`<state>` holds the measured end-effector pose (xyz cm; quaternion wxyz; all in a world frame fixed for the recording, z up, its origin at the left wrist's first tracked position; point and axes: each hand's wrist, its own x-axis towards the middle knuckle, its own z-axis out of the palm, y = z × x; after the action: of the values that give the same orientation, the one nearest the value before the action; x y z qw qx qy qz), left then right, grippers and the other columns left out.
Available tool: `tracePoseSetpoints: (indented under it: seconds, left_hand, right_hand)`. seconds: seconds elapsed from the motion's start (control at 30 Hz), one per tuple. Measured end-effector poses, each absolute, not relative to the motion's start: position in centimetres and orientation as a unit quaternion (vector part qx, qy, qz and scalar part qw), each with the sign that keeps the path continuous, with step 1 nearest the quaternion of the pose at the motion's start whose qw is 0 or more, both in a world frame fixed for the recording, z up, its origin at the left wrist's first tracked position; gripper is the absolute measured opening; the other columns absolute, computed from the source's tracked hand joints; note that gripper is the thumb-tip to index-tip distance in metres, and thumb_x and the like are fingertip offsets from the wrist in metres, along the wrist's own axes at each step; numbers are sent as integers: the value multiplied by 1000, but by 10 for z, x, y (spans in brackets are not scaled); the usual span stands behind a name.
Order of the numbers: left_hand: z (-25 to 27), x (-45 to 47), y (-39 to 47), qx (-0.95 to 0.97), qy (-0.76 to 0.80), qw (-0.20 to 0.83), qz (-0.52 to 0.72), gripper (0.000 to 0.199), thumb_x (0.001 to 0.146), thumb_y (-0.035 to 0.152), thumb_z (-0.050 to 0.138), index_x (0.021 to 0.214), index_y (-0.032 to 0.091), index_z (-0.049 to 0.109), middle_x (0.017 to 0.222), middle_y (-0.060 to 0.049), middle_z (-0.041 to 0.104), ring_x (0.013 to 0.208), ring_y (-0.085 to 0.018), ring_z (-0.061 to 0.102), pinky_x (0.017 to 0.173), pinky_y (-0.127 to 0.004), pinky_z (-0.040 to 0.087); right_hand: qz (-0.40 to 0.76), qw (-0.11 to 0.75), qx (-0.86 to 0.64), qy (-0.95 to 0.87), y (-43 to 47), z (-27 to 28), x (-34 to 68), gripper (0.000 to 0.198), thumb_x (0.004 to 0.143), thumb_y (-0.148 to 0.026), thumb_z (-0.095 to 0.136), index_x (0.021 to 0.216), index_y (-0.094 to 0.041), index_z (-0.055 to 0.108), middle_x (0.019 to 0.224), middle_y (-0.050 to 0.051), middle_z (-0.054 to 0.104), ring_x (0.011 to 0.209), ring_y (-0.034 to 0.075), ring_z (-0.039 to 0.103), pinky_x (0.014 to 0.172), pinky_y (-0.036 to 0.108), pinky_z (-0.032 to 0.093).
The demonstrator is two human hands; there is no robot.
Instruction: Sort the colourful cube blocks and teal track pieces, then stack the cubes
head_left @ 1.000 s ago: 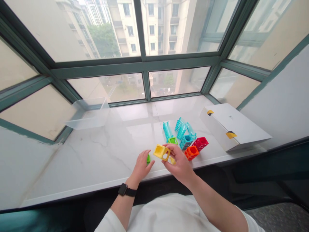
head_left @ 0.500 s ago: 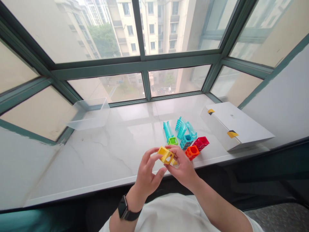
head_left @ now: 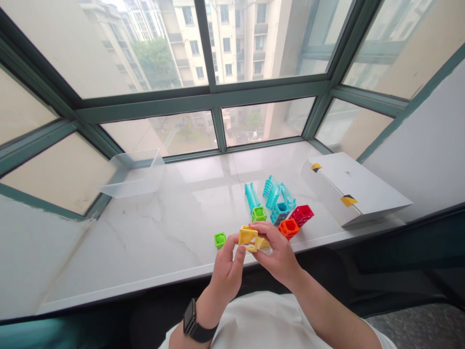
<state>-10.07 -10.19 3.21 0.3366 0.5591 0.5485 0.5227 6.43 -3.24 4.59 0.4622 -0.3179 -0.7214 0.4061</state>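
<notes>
Grips one yellow cube (head_left: 248, 235) in fingers of left hand (head_left: 226, 272) and right hand (head_left: 279, 251), near front edge of counter (head_left: 145, 232). On counter: two green cubes (head_left: 220, 240), three translucent tracks (head_left: 252, 197), one white box (head_left: 359, 182).

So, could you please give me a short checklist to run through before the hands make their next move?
1. Yellow block secured: ok, the left hand and right hand both hold it.
2. Other yellow piece fully visible: not ok, the right hand partly hides it.
3. Near green block visible: ok, on the counter, just beyond the left hand.
4. Orange block untouched by the right hand: cannot tell, they look very close from this angle.
5. Plastic tub out of the way: ok, at the counter's far left, apart from both hands.
</notes>
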Motion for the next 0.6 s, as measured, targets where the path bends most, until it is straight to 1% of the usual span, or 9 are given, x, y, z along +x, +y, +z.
tracePoseSetpoints:
  seconds: [0.07,0.17,0.33,0.47,0.6]
  left_hand:
    - [31,-98,-102,536,552,356,530,35,108,51,41,118,26,63,107,-5,69,97,-22,65,91,-36,54]
    - [32,-95,-100,501,555,379,546,39,109,54,36,113,25,62,103,-5,67,96,-21,63,90,-35,54]
    - [27,-88,-97,469,540,426,554,43,109,58,32,111,24,59,111,-7,68,103,-24,65,94,-40,54]
    - [19,-84,-95,440,515,469,567,45,108,60,31,114,24,56,108,-9,69,104,-25,68,95,-44,56]
    - [18,-85,-92,440,528,468,555,40,108,59,36,119,25,54,116,-8,68,104,-24,70,97,-44,57]
  right_hand:
    - [399,460,-322,-725,-32,46,66,41,89,-24,76,127,-28,65,129,9,70,121,27,68,103,43,60]
    - [381,455,-329,-735,-31,45,68,43,88,-25,77,129,-29,66,128,8,71,121,28,67,106,45,57]
    - [381,444,-338,-738,-28,44,72,45,89,-30,78,132,-31,67,130,7,71,121,28,67,106,45,57]
    - [379,444,-338,-738,-27,44,75,48,88,-31,78,135,-30,66,130,8,72,120,28,69,104,44,58]
    - [364,435,-346,-748,-23,45,81,46,91,-33,77,136,-31,66,129,7,73,118,29,69,104,45,57]
